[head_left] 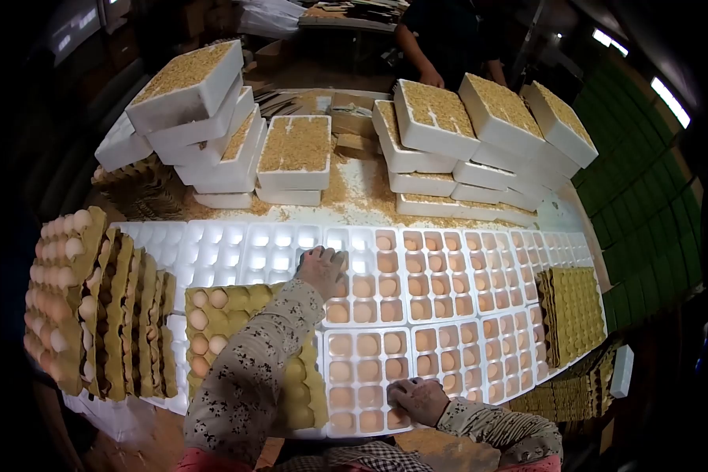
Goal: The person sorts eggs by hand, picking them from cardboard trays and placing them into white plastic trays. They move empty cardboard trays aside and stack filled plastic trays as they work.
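Observation:
My left hand (322, 271) reaches over a white foam tray (363, 318) in the back row, its fingers curled down at the cells. Whatever lies under those fingers is hidden. Eggs (362, 286) fill cells just right of it. Lower down, my right hand (422, 400) is closed, its curled fingers over the right edge of a front foam tray (367, 330) holding eggs; its fingertips are hidden. Under my left forearm lies a pulp egg tray (248, 297) with several eggs (199, 318) at its left side and bare hollows elsewhere.
Stacked pulp trays (79, 315) full of eggs stand at left. Bare pulp trays (578, 315) are piled at right. Behind the lit table, white foam boxes (295, 149) topped with sawdust-like material form stacks. Another person's arm (421, 59) shows at the back.

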Demonstrator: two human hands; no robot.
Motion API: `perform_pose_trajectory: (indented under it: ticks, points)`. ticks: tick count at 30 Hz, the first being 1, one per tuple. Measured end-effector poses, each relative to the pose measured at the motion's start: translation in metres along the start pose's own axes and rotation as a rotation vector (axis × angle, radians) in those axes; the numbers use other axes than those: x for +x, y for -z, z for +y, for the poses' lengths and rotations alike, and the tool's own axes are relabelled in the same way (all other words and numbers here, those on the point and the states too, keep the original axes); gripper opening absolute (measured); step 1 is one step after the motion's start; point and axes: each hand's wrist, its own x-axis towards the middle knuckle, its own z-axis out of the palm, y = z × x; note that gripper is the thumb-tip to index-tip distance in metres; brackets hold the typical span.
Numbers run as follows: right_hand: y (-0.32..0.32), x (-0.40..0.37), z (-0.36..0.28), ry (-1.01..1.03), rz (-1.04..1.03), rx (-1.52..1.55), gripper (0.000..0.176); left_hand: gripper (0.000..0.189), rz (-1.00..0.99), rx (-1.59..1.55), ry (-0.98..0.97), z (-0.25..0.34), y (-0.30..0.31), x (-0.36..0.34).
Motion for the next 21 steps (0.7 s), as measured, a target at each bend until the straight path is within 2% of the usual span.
perform_pose_trajectory:
  ticks: [1,2,3,4,5,6,7,8,9,10,11,12,13,15,17,18,19,20,21]
  points:
    - [0.007,0.002,0.001,0.015,-0.014,-0.005,0.026,0.051,0.009,-0.051,-0.021,-0.001,-0.003,-0.004]
    - [0.019,0.008,0.003,-0.005,-0.057,0.116,0.026,0.042,0.150,-0.081,-0.099,-0.001,-0.006,-0.006]
    - [0.034,0.018,0.006,-0.026,-0.094,0.234,0.027,0.042,0.158,-0.085,-0.080,0.000,-0.009,-0.008]
    - [0.059,0.044,0.003,-0.033,0.053,0.255,0.031,0.037,0.213,-0.141,-0.117,0.009,0.004,-0.015]
    - [0.063,0.073,0.018,-0.150,0.179,0.376,0.034,0.032,0.266,-0.195,-0.153,0.019,0.015,-0.024]
    - [0.062,0.110,0.035,-0.056,0.559,0.410,0.031,0.028,0.321,-0.244,-0.165,0.029,0.021,-0.035]
    - [0.084,0.148,0.035,-0.042,0.755,0.460,0.031,0.026,0.235,-0.268,-0.175,0.033,0.029,-0.044]
    - [0.086,0.182,0.045,-0.089,0.841,0.437,0.031,0.026,0.281,-0.327,-0.221,0.037,0.028,-0.056]
    - [0.074,0.221,0.073,0.012,0.949,0.254,0.032,0.026,0.328,-0.379,-0.254,0.039,0.026,-0.072]
    - [0.056,0.246,0.091,-0.059,0.936,0.108,0.031,0.026,0.325,-0.435,-0.226,0.037,0.022,-0.092]
    - [0.045,0.256,0.101,-0.122,0.658,0.042,0.029,0.027,0.311,-0.489,-0.195,0.033,0.022,-0.116]
    - [0.035,0.264,0.108,-0.091,0.561,-0.094,0.029,0.030,0.270,-0.502,-0.138,0.026,0.037,-0.146]
    - [0.040,0.265,0.100,-0.084,0.604,-0.064,0.031,0.030,0.250,-0.492,-0.091,0.005,0.035,-0.172]
    - [0.057,0.274,0.073,0.064,0.769,-0.067,0.030,0.033,0.365,-0.095,-0.063,-0.037,0.036,-0.219]
    - [0.078,0.289,0.010,0.283,0.693,0.194,0.032,0.036,0.552,-0.339,0.357,-0.067,0.043,-0.242]
    - [0.079,0.299,-0.025,0.408,0.650,0.211,0.031,0.038,0.578,-0.325,0.442,-0.087,0.038,-0.245]
    - [0.078,0.309,-0.059,0.533,0.610,0.223,0.031,0.040,0.610,-0.309,0.524,-0.110,0.027,-0.242]
    - [0.068,0.320,-0.090,0.546,0.541,0.163,0.032,0.040,0.614,-0.303,0.522,-0.130,0.019,-0.238]
    - [0.055,0.330,-0.110,0.555,0.470,0.101,0.033,0.042,0.504,-0.196,0.440,-0.148,0.011,-0.234]
